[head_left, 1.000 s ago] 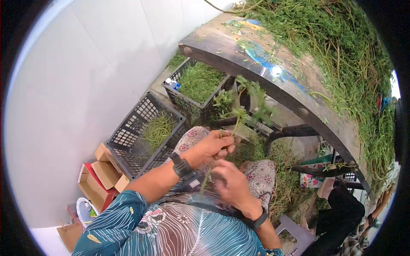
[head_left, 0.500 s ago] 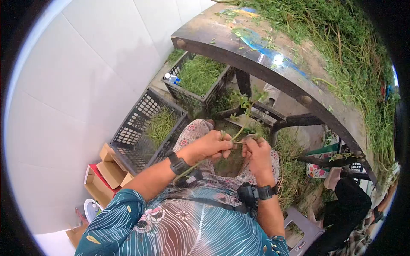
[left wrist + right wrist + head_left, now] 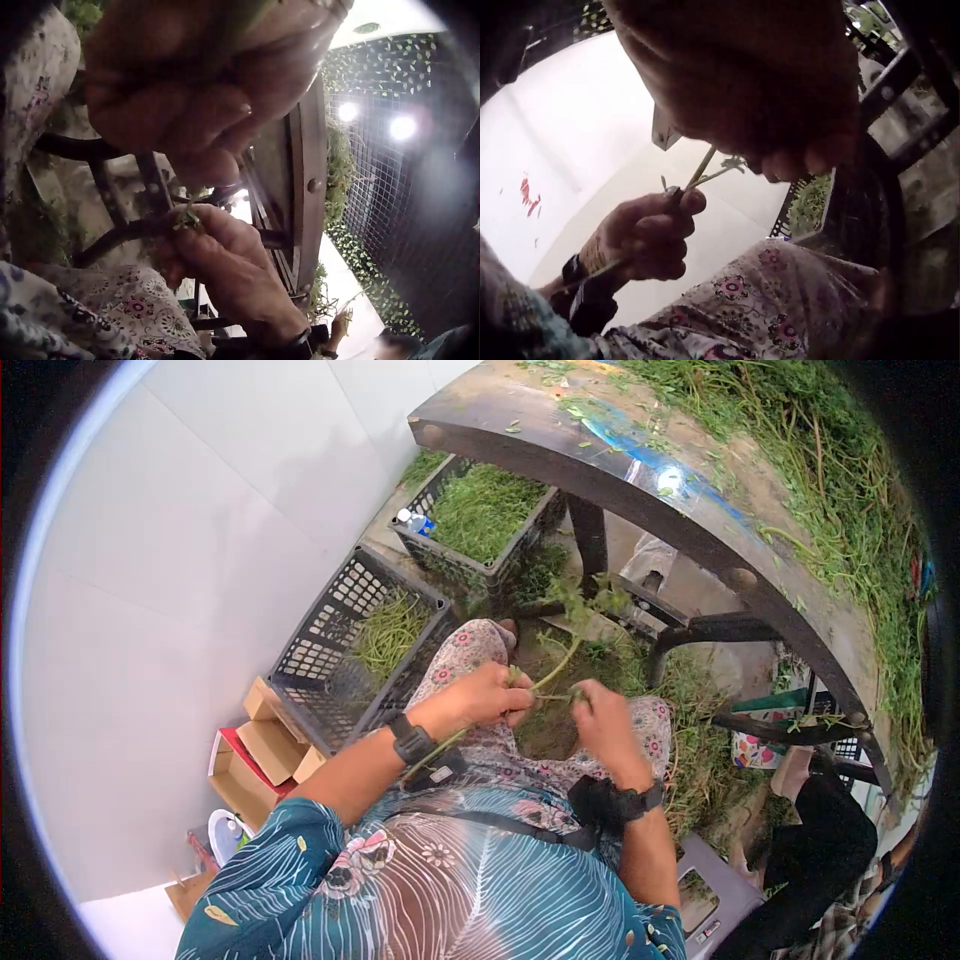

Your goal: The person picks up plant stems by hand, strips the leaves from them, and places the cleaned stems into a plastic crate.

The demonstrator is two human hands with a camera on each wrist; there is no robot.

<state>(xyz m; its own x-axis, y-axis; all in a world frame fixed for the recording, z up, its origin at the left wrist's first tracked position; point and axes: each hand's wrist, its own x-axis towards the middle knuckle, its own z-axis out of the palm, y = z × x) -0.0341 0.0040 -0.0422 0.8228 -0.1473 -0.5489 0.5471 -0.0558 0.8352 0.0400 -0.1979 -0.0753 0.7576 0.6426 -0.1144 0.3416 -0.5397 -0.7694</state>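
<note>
In the head view the left hand (image 3: 487, 694) grips a long green stem (image 3: 556, 667); its leafy top points up and away, and its lower end runs back along the forearm. The right hand (image 3: 608, 731) pinches a small side shoot of that stem, just right of the left hand. The right wrist view shows the left hand (image 3: 649, 238) curled round the stem (image 3: 701, 166), with the shoot reaching toward the right hand (image 3: 757, 90). In the left wrist view the right hand (image 3: 232, 266) holds a small leafy tip (image 3: 186, 217) between thumb and finger.
A black crate (image 3: 322, 622) with stems stands at the left; another crate (image 3: 489, 565) holds green leaves beside a bottle (image 3: 415, 522). The table (image 3: 640, 500) carries heaped greens (image 3: 800, 430). Open boxes (image 3: 262, 755) lie at lower left. Another person's leg (image 3: 815, 830) is at right.
The right hand has moved from near the lap up to the stem's right side, then slightly down and right with the shoot. The left hand keeps its grip. The view has shifted a little.
</note>
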